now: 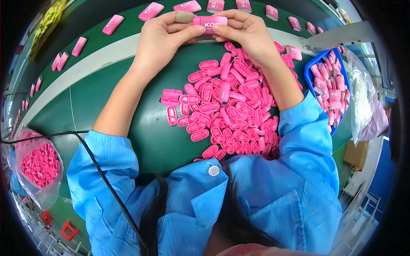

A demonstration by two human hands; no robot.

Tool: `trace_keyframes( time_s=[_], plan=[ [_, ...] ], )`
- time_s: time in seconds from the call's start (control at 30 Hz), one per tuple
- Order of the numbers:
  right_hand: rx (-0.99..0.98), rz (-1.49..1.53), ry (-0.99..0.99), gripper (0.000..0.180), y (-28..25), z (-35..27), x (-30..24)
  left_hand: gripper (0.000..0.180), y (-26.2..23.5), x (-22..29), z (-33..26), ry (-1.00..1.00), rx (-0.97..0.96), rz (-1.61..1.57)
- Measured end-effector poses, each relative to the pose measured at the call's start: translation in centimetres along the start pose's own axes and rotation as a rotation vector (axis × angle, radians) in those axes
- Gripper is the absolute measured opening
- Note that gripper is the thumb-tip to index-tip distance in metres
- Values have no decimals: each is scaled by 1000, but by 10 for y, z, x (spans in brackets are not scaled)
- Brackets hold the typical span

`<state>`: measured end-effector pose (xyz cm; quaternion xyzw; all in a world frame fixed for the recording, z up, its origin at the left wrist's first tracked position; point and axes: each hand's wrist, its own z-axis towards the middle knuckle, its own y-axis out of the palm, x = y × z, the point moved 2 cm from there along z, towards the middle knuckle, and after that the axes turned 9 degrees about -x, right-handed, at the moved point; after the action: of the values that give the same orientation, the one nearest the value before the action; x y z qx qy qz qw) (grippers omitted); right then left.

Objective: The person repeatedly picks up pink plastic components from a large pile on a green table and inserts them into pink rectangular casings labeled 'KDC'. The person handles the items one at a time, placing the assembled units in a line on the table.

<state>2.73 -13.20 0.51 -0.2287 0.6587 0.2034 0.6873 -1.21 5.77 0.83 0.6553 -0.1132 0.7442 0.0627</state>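
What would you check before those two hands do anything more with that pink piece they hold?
1. Both hands on the piece: left hand and right hand pinch the pink case from either side. Ok.
2. Case fully closed: seam hidden by fingers. Cannot tell.
3. Supply within reach: pile of pink oval parts lies just below the hands. Ok.
4. Belt behind the hands: finished pink cases lie spaced in a row. Ok.
5. Blue bin at the right: already heaped with pieces. Not ok.
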Motion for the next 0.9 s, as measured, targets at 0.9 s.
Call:
trace_keyframes(
  time_s=[0.9],
  plan=[
    [-27,-776,-74,30,-17,44,-27,56,5,-5,-5,261,217,873]
  ],
)
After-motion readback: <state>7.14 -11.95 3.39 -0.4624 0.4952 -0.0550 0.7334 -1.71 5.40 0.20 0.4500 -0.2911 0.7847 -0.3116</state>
